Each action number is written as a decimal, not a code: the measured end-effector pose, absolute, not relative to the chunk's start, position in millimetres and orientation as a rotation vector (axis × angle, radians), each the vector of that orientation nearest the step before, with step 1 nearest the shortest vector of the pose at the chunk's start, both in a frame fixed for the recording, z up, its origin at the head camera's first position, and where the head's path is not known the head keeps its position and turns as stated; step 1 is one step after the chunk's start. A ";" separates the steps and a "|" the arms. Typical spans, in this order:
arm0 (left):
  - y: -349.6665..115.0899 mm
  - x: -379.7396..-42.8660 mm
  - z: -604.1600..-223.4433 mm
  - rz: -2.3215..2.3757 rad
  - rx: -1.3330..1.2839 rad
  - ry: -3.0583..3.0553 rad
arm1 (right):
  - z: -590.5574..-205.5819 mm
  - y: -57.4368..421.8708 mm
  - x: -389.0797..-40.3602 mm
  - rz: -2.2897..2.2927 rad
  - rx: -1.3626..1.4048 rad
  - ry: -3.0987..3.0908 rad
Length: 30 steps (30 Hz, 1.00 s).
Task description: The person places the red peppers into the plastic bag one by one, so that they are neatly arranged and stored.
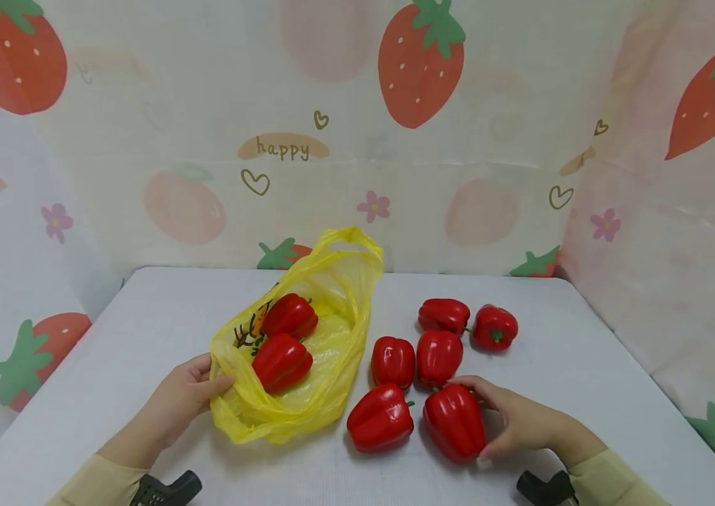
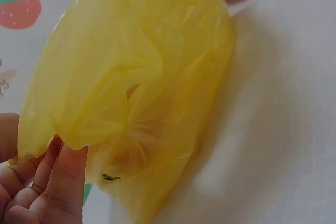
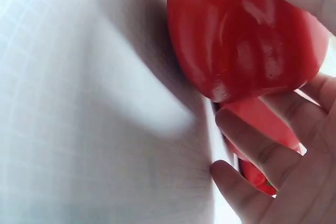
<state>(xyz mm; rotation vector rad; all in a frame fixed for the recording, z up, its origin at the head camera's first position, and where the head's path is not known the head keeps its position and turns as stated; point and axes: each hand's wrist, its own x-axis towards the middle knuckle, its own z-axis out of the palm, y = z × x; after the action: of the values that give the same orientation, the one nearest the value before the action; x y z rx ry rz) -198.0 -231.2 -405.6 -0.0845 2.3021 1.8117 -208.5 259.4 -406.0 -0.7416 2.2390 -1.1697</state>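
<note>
— "Checking from my remote seat: what has the left hand [image 1: 183, 397] got?"
— "I see thumb and fingers pinching the left rim of the yellow bag [image 1: 346, 379]. It lies open on the white table [image 1: 585, 365], two bagged peppers [image 1: 282, 362] inside."
— "And the right hand [image 1: 531, 422]?"
— "Clamped on the nearest right-hand pepper [image 1: 455, 423], thumb and fingers curled round it. I can't tell whether it touches the table."
— "What's in my way?"
— "One front pepper [image 1: 379, 419], between that one and the bag. Just behind, two middle peppers [image 1: 439, 357] stand side by side; farther back, two rear peppers [image 1: 443, 314]. Beyond the table hangs strawberry-printed cloth [image 1: 490, 126]."
</note>
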 end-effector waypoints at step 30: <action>-228.6 -198.2 -402.3 1.809 -0.085 2.285 | -367.9 271.0 -220.2 -1.177 -0.897 2.309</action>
<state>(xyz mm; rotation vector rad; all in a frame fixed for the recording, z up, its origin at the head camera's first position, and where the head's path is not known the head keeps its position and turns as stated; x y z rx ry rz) -198.2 -228.6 -402.3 -0.0847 2.2845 1.8094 -220.2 271.0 -367.9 -0.8971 2.3089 -1.1771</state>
